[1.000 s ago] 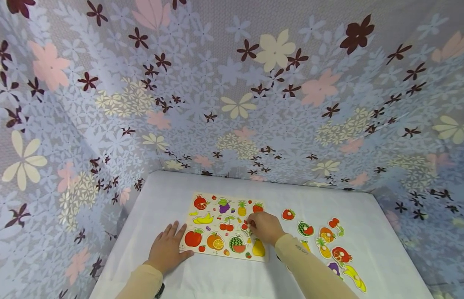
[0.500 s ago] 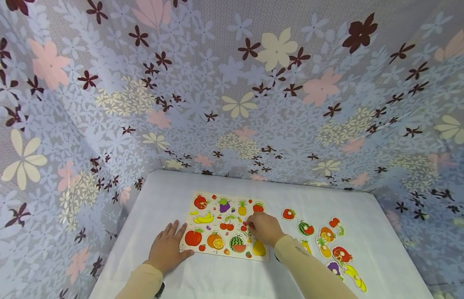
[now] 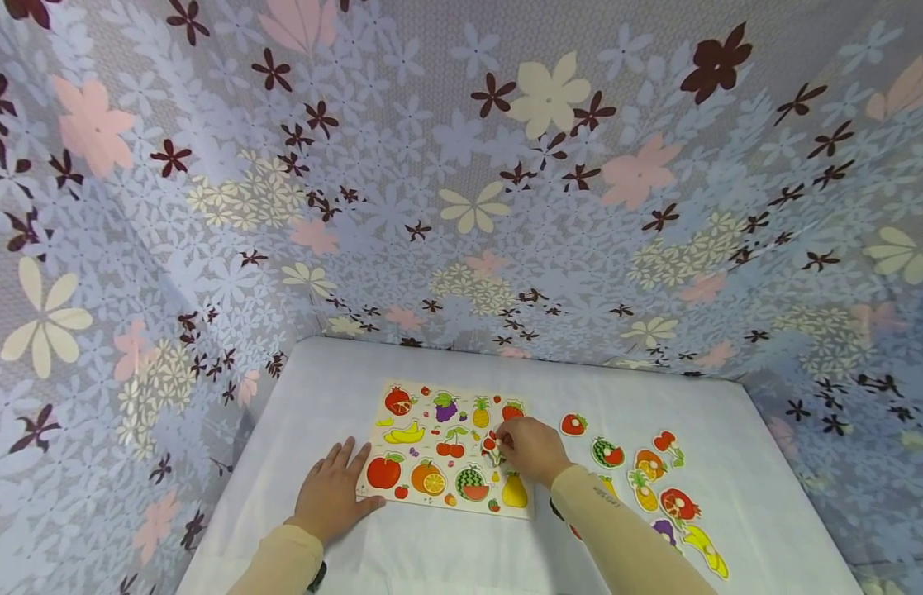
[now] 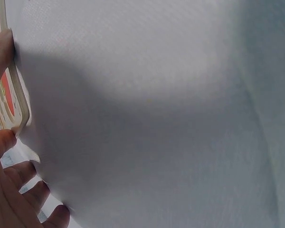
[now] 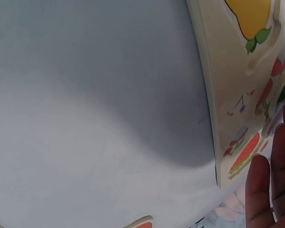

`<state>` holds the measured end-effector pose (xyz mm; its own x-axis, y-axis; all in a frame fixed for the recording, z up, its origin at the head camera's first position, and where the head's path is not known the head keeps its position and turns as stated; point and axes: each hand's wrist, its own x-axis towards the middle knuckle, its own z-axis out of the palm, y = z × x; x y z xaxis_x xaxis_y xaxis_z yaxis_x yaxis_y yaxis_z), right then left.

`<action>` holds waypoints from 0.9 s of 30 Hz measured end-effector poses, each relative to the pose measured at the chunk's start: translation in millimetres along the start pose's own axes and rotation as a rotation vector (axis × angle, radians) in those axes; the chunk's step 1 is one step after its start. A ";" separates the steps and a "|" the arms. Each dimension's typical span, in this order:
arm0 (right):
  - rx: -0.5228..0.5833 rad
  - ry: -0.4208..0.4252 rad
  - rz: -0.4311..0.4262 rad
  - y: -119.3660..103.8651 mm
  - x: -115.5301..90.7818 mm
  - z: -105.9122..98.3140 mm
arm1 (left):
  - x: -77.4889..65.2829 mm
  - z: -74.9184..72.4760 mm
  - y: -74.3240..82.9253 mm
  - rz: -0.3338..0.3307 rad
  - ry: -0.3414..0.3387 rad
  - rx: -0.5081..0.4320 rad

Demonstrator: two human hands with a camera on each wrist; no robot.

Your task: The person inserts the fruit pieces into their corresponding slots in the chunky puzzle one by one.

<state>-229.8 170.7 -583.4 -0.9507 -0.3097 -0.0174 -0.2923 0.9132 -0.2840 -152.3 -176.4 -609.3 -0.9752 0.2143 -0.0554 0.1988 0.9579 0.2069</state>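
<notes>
Right hand pinching red-marked puzzle piece at fingertips, over right part of fruit board (whether seated in slot, cannot tell). Left hand spread, fingers apart, thumb on board's edge at lower left corner. Right of board, loose on white table: strawberry piece, watermelon piece, farther off cherry piece, pomegranate piece, banana piece. Behind, flowered cloth.

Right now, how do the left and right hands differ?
The left hand lies with fingers spread; the right hand has curled fingers pinching a puzzle piece. The left hand rests at the puzzle board's left edge, while the right hand is over its right side. Both wear beige sleeves.
</notes>
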 end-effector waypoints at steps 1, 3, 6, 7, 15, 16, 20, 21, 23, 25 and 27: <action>0.001 0.011 0.000 0.6 0.3 -0.8 | -0.1 0.3 -0.1 0.001 0.003 -0.003; 0.000 0.030 -0.003 1.9 0.7 -2.5 | -0.4 0.5 -0.1 0.002 0.004 -0.007; -0.004 0.057 0.002 5.2 1.7 -6.5 | -0.5 0.6 0.2 0.003 0.003 -0.013; -0.003 0.067 0.005 6.4 2.2 -8.0 | -0.5 0.6 0.2 0.003 0.002 -0.014; -0.029 0.096 0.041 13.1 5.1 -17.2 | -0.9 -1.9 0.9 -0.001 -0.011 -0.005; -0.031 0.092 0.043 13.4 5.0 -17.2 | -1.1 -2.3 0.9 -0.002 -0.010 -0.006; -0.027 0.088 0.043 13.5 4.9 -17.7 | -1.8 -3.2 1.0 -0.002 -0.004 -0.013; -0.025 0.085 0.043 13.4 5.0 -17.9 | -1.7 -3.1 1.0 -0.002 -0.002 -0.014; -0.023 0.082 0.049 13.4 5.1 -18.8 | -1.7 -3.1 0.9 -0.001 -0.001 -0.014; -0.021 0.081 0.053 14.2 5.1 -20.1 | -1.4 -2.4 0.5 -0.001 0.000 -0.013; -0.025 0.088 0.062 15.5 5.0 -21.5 | -1.5 -2.7 0.3 -0.005 0.002 -0.016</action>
<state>-241.3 189.0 -567.3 -0.9722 -0.2290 0.0500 -0.2340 0.9365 -0.2613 -151.1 -176.9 -606.6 -0.9762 0.2097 -0.0549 0.1928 0.9558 0.2219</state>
